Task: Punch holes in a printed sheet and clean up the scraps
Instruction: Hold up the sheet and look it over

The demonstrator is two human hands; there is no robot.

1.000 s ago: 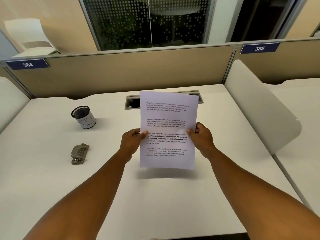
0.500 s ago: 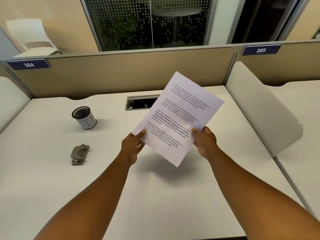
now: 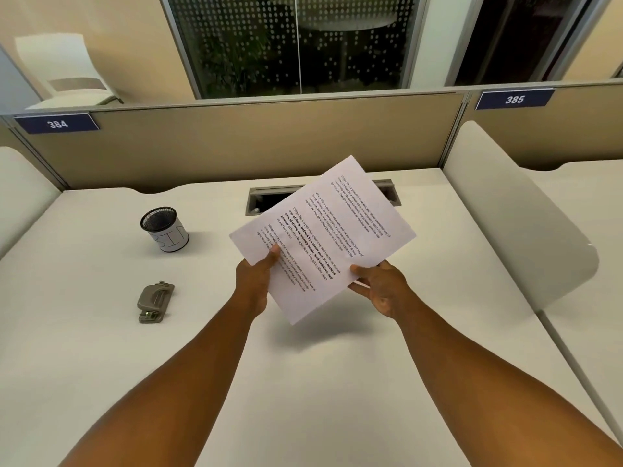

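The white desk (image 3: 101, 348) takes up most of what I see, closed along its far edge by a tan partition (image 3: 236, 143) carrying a blue plate marked 384 (image 3: 56, 124). A pale curved divider (image 3: 519, 210) stands along the desk's right edge. In the far middle of the desk a grey cable slot (image 3: 266, 197) is cut into the top, partly hidden behind the paper.

I hold the printed sheet (image 3: 333, 230) up off the desk, over its middle, between my two hands. It is turned so the lines of text run diagonally, its far corner pointing toward the partition and its near corner hanging down between my wrists. It throws a soft shadow on the desk beneath it.

My left hand (image 3: 254, 281) pinches the sheet's left edge, thumb on the printed face, the other fingers behind the paper where I cannot see them. My right hand (image 3: 382, 286) grips the lower right edge, thumb pressed on top, fingers spread loosely underneath.

Toward the far left of the desk stands a black mesh cup (image 3: 164, 229) wrapped in a white label, upright. The grey hole punch (image 3: 155, 302) lies nearer the left edge, in front of the cup and well apart from my left hand and the sheet.
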